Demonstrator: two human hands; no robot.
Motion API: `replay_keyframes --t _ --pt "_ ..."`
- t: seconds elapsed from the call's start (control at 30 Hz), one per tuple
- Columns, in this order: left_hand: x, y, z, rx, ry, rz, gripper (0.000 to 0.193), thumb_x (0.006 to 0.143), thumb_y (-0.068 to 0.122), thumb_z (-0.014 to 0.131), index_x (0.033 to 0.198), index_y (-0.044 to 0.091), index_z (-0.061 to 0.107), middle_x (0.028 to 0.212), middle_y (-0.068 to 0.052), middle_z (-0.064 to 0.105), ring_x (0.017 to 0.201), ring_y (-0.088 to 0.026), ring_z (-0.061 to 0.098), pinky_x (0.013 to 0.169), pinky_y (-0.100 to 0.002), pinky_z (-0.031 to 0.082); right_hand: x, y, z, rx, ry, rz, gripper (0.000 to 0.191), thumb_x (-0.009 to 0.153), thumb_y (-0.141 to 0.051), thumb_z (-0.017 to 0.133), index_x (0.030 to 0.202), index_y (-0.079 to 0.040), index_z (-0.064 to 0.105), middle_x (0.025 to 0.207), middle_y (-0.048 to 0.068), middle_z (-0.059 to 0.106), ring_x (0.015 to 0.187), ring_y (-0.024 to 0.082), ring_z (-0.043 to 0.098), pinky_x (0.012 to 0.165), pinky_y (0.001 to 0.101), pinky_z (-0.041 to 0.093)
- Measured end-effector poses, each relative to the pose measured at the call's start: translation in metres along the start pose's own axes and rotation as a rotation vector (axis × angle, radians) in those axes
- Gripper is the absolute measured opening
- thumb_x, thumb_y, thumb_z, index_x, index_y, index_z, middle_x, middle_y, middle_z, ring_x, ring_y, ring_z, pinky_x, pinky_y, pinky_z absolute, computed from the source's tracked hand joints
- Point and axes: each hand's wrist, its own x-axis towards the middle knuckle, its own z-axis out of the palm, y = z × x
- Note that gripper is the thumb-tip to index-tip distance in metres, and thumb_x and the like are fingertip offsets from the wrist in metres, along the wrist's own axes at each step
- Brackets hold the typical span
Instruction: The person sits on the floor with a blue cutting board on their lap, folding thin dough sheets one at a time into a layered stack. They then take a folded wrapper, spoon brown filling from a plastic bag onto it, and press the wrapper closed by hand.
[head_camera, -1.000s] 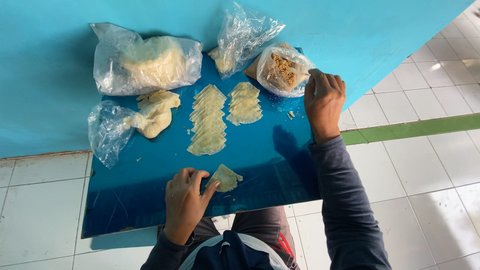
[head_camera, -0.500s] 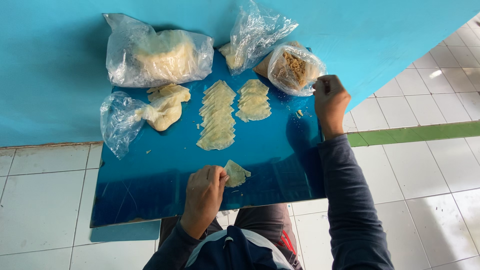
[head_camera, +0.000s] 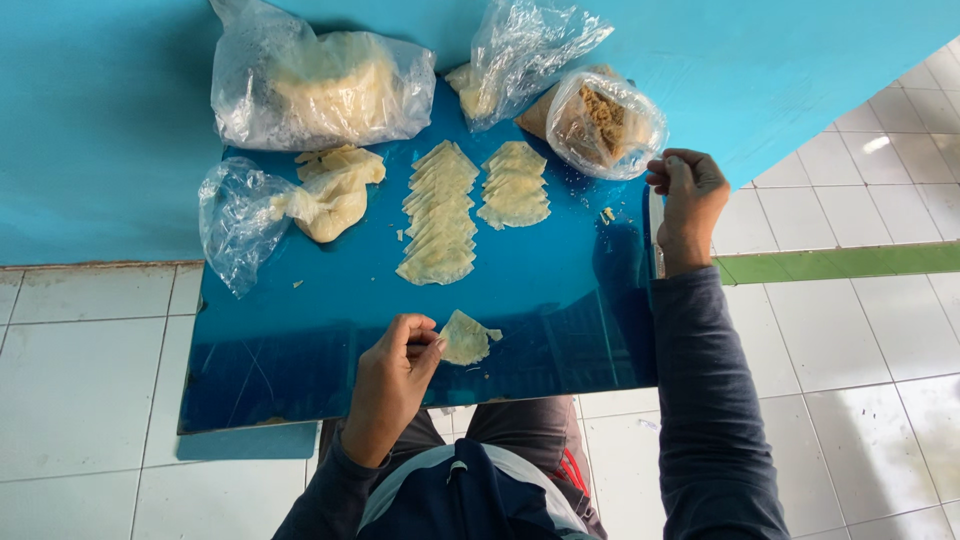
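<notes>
Glossy blue board (head_camera: 300, 340) is serving as the worktop, resting across the person's lap over a white tiled floor (head_camera: 90, 340). At about six o'clock on it, the left hand (head_camera: 392, 375) is pinching a small pale dough wrapper (head_camera: 466, 338) between thumb and fingertips, closed on the wrapper's left edge. The right hand (head_camera: 688, 200) is sitting at three o'clock, fingers curled loosely at the board's right rim; I cannot tell whether it is gripping anything. Two rows of wrappers (head_camera: 440, 215) are lying overlapped near the centre, the shorter row (head_camera: 515, 185) just to the right. At ten o'clock a lump of dough (head_camera: 335, 195) is spilling from a clear bag (head_camera: 235, 215); a fuller bag of dough (head_camera: 320, 90) is lying at eleven, and a bag of brownish filling (head_camera: 605, 120) at one. The wrapper looks thin, light, soft and easily torn, probably a little tacky, so lifting it gently by an edge or corner seems safest
</notes>
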Motion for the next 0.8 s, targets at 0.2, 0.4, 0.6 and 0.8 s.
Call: replay_keyframes --t 0.2,0.4,0.6,0.8 --pt "-0.006 -0.007 -0.006 -0.029 0.001 -0.029 0.020 0.095 0.011 0.072 0.108 0.001 0.061 0.093 -0.011 0.075 0.081 -0.017 0.079 0.067 -0.027 0.064 -0.033 -0.033 0.003 0.045 -0.046 -0.029 0.013 0.104 -0.001 0.057 0.109 0.004 0.068 0.094 0.014 0.075 0.078 0.016 0.069 0.074 0.0272 0.056" --pt "-0.008 -0.014 -0.015 -0.004 0.041 -0.030 0.016 0.096 0.011 0.072 0.105 0.001 0.063 0.091 -0.010 0.075 0.081 -0.017 0.080 0.064 -0.026 0.064 -0.111 -0.066 0.014 0.161 -0.207 0.038 0.012 0.107 0.001 0.053 0.112 0.006 0.064 0.105 0.018 0.071 0.089 0.020 0.068 0.084 0.0309 0.056" --pt "-0.012 -0.022 -0.018 0.015 0.061 0.018 0.015 0.097 0.009 0.071 0.105 0.001 0.063 0.093 -0.010 0.074 0.082 -0.017 0.079 0.066 -0.025 0.064 -0.205 -0.060 0.034 -0.071 -0.475 0.167 0.016 0.103 0.003 0.053 0.110 0.007 0.067 0.097 0.017 0.073 0.085 0.020 0.071 0.080 0.0314 0.060" --pt "-0.013 -0.030 -0.017 0.022 0.087 0.043 0.014 0.096 0.008 0.072 0.104 0.001 0.063 0.093 -0.010 0.073 0.081 -0.016 0.078 0.066 -0.025 0.063 -0.241 -0.046 0.048 -0.172 -0.667 0.076 0.016 0.103 0.002 0.056 0.115 0.003 0.066 0.103 0.013 0.076 0.093 0.016 0.073 0.083 0.0295 0.061"
